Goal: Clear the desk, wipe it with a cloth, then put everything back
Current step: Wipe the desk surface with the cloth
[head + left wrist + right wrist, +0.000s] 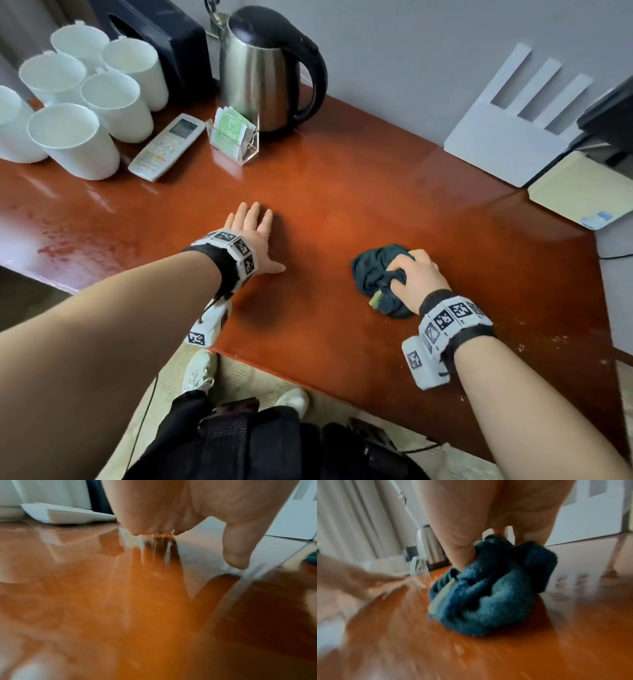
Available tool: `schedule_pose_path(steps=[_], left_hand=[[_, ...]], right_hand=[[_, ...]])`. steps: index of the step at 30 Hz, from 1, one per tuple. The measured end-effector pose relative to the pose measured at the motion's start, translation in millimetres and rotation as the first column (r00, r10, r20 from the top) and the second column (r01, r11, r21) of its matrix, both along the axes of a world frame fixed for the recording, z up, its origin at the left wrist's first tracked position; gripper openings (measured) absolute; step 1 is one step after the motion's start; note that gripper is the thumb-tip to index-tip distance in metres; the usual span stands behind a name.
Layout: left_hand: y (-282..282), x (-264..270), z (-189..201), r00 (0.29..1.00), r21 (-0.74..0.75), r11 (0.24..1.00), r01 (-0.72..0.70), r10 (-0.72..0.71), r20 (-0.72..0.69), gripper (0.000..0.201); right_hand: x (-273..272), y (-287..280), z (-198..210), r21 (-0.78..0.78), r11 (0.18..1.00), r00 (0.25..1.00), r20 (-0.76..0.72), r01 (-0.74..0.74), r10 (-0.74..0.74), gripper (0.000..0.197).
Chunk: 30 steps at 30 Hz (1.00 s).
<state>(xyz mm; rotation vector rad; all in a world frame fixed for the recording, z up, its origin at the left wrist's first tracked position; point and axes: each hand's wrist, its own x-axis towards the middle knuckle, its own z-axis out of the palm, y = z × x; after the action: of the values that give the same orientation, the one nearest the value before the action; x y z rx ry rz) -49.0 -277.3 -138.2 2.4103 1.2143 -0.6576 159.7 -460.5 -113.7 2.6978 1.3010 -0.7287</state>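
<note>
Dark blue cloth [380, 279] bunched under right hand [416, 279], fingers [399, 274] curled into it, near tabletop [342, 192] front edge; unwiped span up-left toward flat, spread left hand [255, 240].

Head view high above desk [342, 178], wrist views low, close, sharing its glossy top

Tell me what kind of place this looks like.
Probably a hotel room: an electric kettle, a cluster of white cups and a clear holder of tea sachets stand together on a glossy wooden desk, beside a remote control.
</note>
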Motion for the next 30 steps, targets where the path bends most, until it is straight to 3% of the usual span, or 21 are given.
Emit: schedule_pose_path(steps=[3, 6, 9, 12, 15, 18, 23, 26, 30], left_hand=[[-26.3, 8.7, -6.5, 0.999, -0.054, 0.998, 0.032, -0.031, 0.017, 0.112], [-41.1, 6.4, -12.8, 0.999, -0.065, 0.997, 0.050, -0.050, -0.007, 0.112], [-42.9, 1.1, -16.5, 0.998, -0.049, 0.996, 0.068, -0.068, -0.002, 0.111], [-43.0, 0.9, -16.7, 0.996, -0.025, 0.996, 0.085, -0.085, 0.000, 0.111], [-43.1, 1.5, -17.3, 0.994, -0.029, 0.993, 0.113, -0.113, 0.000, 0.110], [-41.1, -0.3, -17.4, 0.991, -0.041, 0.990, 0.134, -0.135, -0.007, 0.109], [-40.3, 1.3, -16.9, 0.988, -0.026, 0.988, 0.151, -0.151, -0.004, 0.109], [-41.9, -1.8, -16.1, 0.985, -0.028, 0.985, 0.168, -0.169, -0.021, 0.108], [-40.5, 1.0, -18.1, 0.985, -0.024, 0.986, 0.164, -0.165, -0.052, 0.109]], right_hand=[[0.2, 9.0, 16.7, 0.294, 0.954, 0.996, 0.042, 0.059, -0.075, 0.023], [-7.7, 10.4, 39.8, 0.458, 0.887, 0.976, 0.215, -0.059, -0.046, 0.024], [-26.3, -6.0, 46.2, 0.300, 0.925, 0.969, 0.161, -0.231, 0.190, 0.031], [-49.9, -27.3, 32.5, 0.085, 0.957, 0.959, -0.032, -0.277, 0.280, 0.063], [-66.0, -24.8, 11.7, 0.032, 0.981, 0.981, -0.018, -0.191, 0.192, 0.074], [-90.8, -7.1, -11.7, -0.008, 0.983, 0.983, 0.018, -0.184, 0.184, 0.060], [-100.4, -17.2, -34.1, 0.059, 0.997, 0.990, 0.136, -0.046, 0.037, 0.046], [-89.1, -52.1, -34.9, 0.008, 0.992, 0.986, 0.112, 0.123, -0.123, 0.045], [-61.9, -93.6, -27.9, -0.028, 0.923, 0.912, 0.165, 0.385, -0.375, 0.046]])
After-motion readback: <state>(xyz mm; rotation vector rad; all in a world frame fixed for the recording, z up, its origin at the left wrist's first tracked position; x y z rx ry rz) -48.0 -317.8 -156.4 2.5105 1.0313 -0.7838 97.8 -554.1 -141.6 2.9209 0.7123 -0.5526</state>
